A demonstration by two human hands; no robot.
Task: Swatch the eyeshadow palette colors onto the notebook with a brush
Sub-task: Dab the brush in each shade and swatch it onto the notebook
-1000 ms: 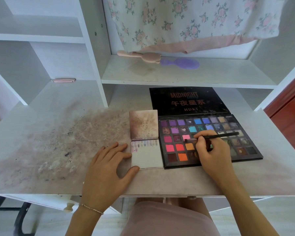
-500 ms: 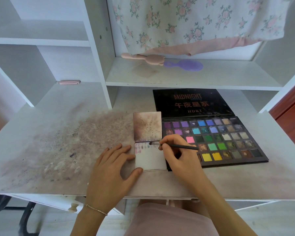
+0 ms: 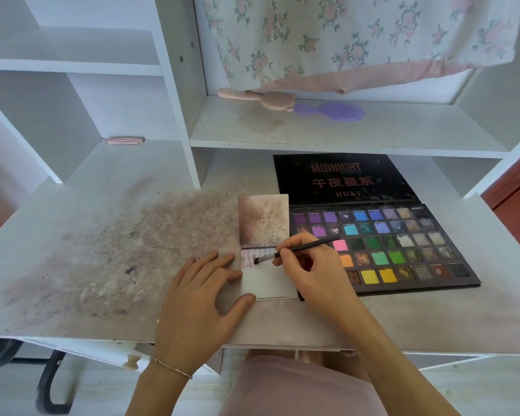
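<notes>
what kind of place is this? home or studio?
Probably a home, likely a bedroom desk or vanity. A white desk with built-in shelves carries two hairbrushes, pink and purple; floral cloth hangs above; an eyeshadow palette lies open, and powder stains the desktop.

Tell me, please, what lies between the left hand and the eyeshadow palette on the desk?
In the head view, the small open notebook lies between the left hand and the eyeshadow palette, its lower page under the brush tip.
</notes>
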